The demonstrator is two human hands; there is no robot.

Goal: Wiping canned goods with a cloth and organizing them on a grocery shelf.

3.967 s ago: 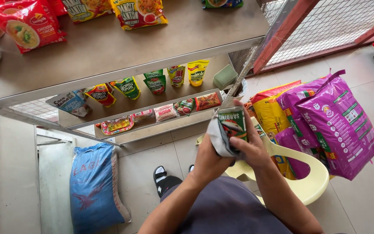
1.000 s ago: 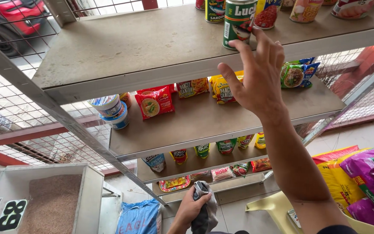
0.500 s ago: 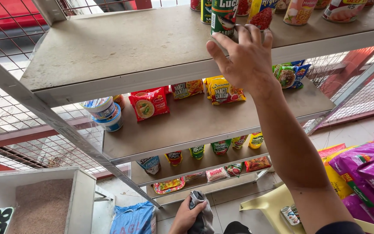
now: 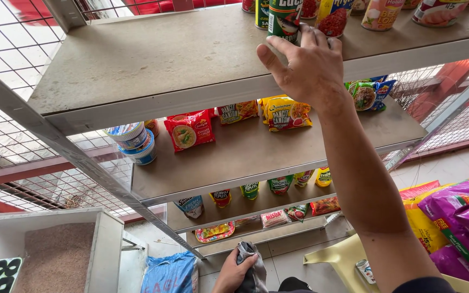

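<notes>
The right hand [image 4: 309,68] is bare, without glove, ring or watch, and the forearm is bare too. A dark sleeve edge shows at the upper arm near the bottom border. The left hand [image 4: 234,271] is also bare.

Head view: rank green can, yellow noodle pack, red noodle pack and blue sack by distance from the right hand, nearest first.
1. Green can: top shelf, at the right hand's fingertips.
2. Yellow noodle pack: next shelf down, just below the hand.
3. Red noodle pack: same shelf, further left.
4. Blue sack: on the floor at the bottom, near the left hand, which holds a grey cloth.
</notes>
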